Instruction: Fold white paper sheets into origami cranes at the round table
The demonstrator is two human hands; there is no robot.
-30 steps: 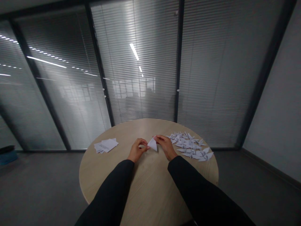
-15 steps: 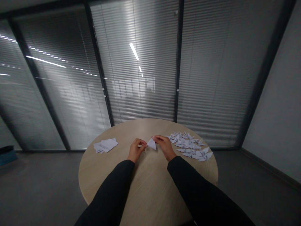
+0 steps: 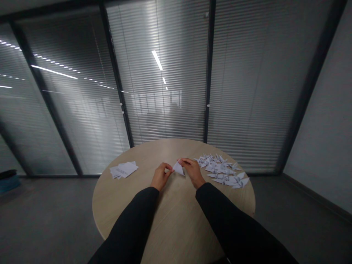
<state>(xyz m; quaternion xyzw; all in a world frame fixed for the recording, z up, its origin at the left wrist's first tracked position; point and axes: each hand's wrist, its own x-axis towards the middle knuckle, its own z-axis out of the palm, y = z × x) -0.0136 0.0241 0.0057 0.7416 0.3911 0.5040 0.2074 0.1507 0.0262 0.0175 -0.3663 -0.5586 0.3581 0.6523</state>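
A small white folded paper triangle (image 3: 178, 169) is held between both hands just above the middle of a round wooden table (image 3: 170, 220). My left hand (image 3: 161, 176) pinches its left corner with curled fingers. My right hand (image 3: 191, 171) grips its upper right edge, fingers closed on the paper. Both arms are in black sleeves.
A small stack of flat white paper sheets (image 3: 123, 169) lies on the table's left side. A heap of several folded white paper cranes (image 3: 222, 171) covers the right side. Glass partitions with blinds stand behind the table; a blue object (image 3: 8, 180) sits on the floor at far left.
My left hand has shifted slightly right, closer to the paper triangle. The triangle stays between both hands, barely turned.
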